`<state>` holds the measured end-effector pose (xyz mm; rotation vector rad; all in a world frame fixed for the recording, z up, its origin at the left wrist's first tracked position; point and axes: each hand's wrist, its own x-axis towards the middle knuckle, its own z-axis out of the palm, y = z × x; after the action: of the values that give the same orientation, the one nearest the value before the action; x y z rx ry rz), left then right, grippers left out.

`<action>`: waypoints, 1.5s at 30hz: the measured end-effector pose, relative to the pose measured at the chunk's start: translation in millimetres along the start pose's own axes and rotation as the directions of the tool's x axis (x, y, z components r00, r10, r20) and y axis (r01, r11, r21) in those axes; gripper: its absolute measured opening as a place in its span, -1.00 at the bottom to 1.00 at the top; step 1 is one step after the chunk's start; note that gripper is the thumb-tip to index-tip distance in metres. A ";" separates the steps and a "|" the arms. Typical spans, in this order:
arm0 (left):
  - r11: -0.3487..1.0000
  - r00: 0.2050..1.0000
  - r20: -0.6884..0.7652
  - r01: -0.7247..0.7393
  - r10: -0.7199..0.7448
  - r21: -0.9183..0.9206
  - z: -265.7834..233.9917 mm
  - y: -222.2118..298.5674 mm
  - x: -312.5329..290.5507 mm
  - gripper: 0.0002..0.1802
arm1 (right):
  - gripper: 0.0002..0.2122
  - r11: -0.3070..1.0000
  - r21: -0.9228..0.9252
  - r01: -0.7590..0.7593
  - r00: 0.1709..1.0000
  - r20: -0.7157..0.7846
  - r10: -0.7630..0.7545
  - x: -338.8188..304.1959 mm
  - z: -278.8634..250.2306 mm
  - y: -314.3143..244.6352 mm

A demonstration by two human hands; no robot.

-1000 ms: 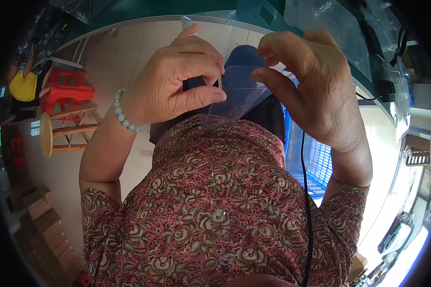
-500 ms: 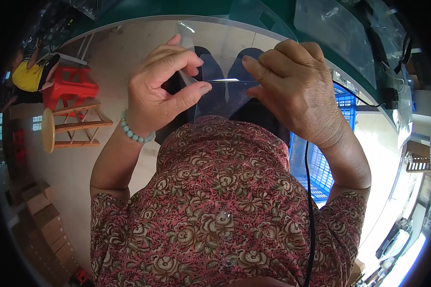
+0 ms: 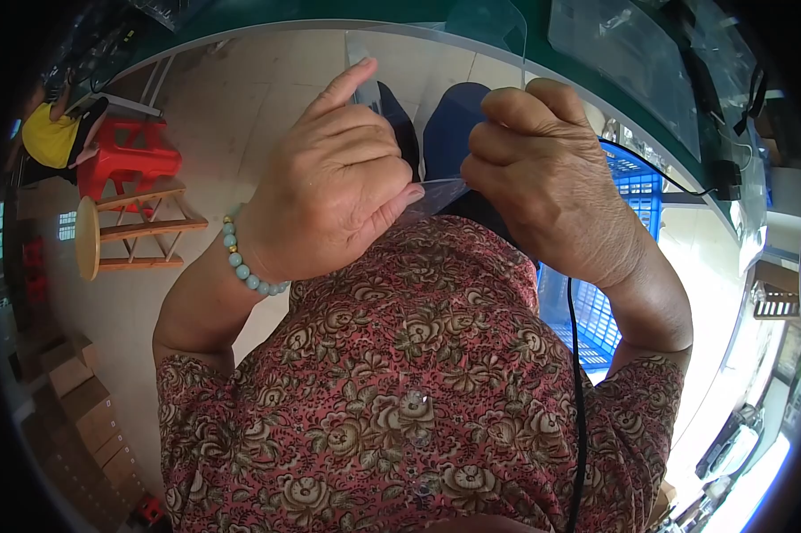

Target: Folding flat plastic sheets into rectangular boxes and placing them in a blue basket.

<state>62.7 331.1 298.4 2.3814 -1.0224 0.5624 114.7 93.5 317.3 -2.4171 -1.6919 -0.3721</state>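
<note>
Held between my hands, over my lap, is a clear plastic sheet with a bent edge. Its see-through body stretches away toward the table edge, and the outline is hard to follow. My left hand, with a bead bracelet at the wrist, pinches that edge between thumb and curled fingers while the index finger points up. Closed around the right end of the same edge, my right hand has its fingers folded in. The fingertips are partly hidden behind both hands.
A green table with clear plastic sheets curves across the far side. A blue crate stands at my right, a black cable hanging near it. To the left are a wooden stool, a red stool and a person in yellow.
My left hand has turned over and moved right and nearer, its fingers now curled onto the sheet's edge. My right hand has come slightly nearer and its fingers are more tightly closed.
</note>
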 end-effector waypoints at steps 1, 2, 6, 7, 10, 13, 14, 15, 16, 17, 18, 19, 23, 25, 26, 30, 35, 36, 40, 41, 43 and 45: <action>0.997 0.999 0.044 -0.020 0.023 -0.070 -0.2 -1.8 1.0 -0.82 | -0.78 1.000 -0.006 0.030 1.000 0.000 -0.030 -1.8 -0.7 -1.2; 0.997 0.999 0.046 -0.017 0.021 -0.072 -0.8 -4.7 2.6 -0.82 | -0.79 0.998 -0.012 0.060 0.998 0.000 -0.060 -4.1 -1.4 -2.6; 0.990 0.988 0.138 -0.051 0.069 -0.131 -2.7 -8.1 15.8 -0.87 | -0.77 0.999 -0.050 0.012 1.000 -0.006 -0.012 -16.7 -7.1 -6.6; 0.993 0.981 0.184 -0.034 0.054 -0.113 -2.2 -7.1 17.1 -0.87 | -0.76 0.999 -0.040 -0.001 1.000 -0.023 0.000 -20.3 -11.8 -7.8; 0.998 0.976 0.214 0.050 -0.043 -0.026 -1.1 -16.1 9.5 -0.87 | -0.67 1.000 -0.024 -0.014 0.991 -0.137 0.011 -19.6 -46.7 10.7; 0.994 0.950 0.310 0.059 -0.028 -0.091 -10.1 -35.3 12.1 -0.87 | -0.55 0.993 0.103 -0.054 0.959 -0.271 0.080 -44.9 -51.6 57.4; 0.994 0.950 0.309 0.081 -0.054 -0.074 -12.8 -39.8 6.1 -0.87 | -0.49 0.965 0.261 -0.025 0.949 -0.298 0.105 -45.0 -32.0 83.7; 0.980 0.930 0.365 0.108 -0.041 -0.166 -16.3 -45.1 10.9 -0.88 | -0.44 0.951 0.306 -0.056 0.950 -0.276 0.145 -49.5 -21.3 97.9; 0.958 0.907 0.420 0.154 -0.040 -0.241 -20.7 -48.7 12.2 -0.88 | -0.44 0.952 0.301 -0.055 0.949 -0.280 0.144 -52.4 -11.6 99.1; 0.960 0.907 0.419 0.152 -0.041 -0.236 -25.1 -53.6 11.8 -0.88 | -0.44 0.896 0.433 -0.099 0.958 -0.202 0.204 -53.6 -1.5 99.4; 0.949 0.896 0.443 0.174 -0.041 -0.264 -29.6 -58.7 11.6 -0.89 | -0.45 0.821 0.551 -0.149 0.961 -0.116 0.252 -52.0 3.1 99.2; 0.935 0.883 0.467 0.199 -0.041 -0.294 -32.1 -61.5 12.2 -0.88 | -0.50 0.840 0.535 -0.085 0.969 -0.152 0.195 -45.0 4.5 94.3; 0.961 0.889 0.458 0.137 -0.012 -0.241 -39.6 -67.4 22.3 -0.88 | -0.65 0.958 0.282 -0.050 0.884 -0.434 0.174 -18.4 17.9 85.5; 0.976 0.892 0.452 0.085 0.015 -0.201 -42.1 -70.0 23.9 -0.88 | -0.61 0.928 0.366 -0.065 0.866 -0.441 0.234 -0.5 2.6 72.0; 0.976 0.891 0.454 0.082 0.019 -0.201 -46.7 -72.2 23.9 -0.88 | -0.57 0.890 0.449 -0.078 0.847 -0.442 0.297 6.0 -2.0 68.1; 0.991 0.889 0.455 0.098 -0.047 -0.089 -64.5 -81.0 17.8 -0.85 | -0.50 0.846 0.510 -0.157 0.874 -0.327 0.359 9.9 3.7 83.8; 0.994 0.898 0.430 0.107 -0.100 0.006 -72.9 -88.4 14.0 -0.83 | -0.59 0.806 0.582 -0.112 0.843 -0.374 0.387 15.6 8.1 87.2; 0.995 0.894 0.437 0.096 -0.095 0.021 -70.9 -91.6 12.4 -0.84 | -0.59 0.808 0.580 -0.107 0.845 -0.375 0.381 17.0 10.6 88.6; 0.995 0.881 0.462 0.102 -0.099 0.020 -73.6 -94.5 7.6 -0.82 | -0.68 0.669 0.739 -0.084 0.824 -0.326 0.464 16.3 18.0 88.3; 0.995 0.882 0.461 0.100 -0.097 0.019 -72.8 -98.6 5.6 -0.82 | -0.70 0.376 0.925 -0.046 0.838 -0.169 0.519 14.5 19.5 88.0; 0.988 0.923 0.357 0.157 -0.145 -0.006 -67.6 -109.8 -0.2 -0.74 | -0.71 0.508 0.861 -0.023 0.866 -0.237 0.441 12.9 34.1 93.1; 0.973 0.938 0.299 0.210 -0.172 -0.099 -61.8 -112.0 -3.7 -0.69 | -0.75 0.587 0.808 0.051 0.884 -0.309 0.349 12.4 40.4 89.6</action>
<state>133.6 436.3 315.6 2.4555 -0.8978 0.0736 207.3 85.0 282.9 -1.5992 -1.0685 -0.0676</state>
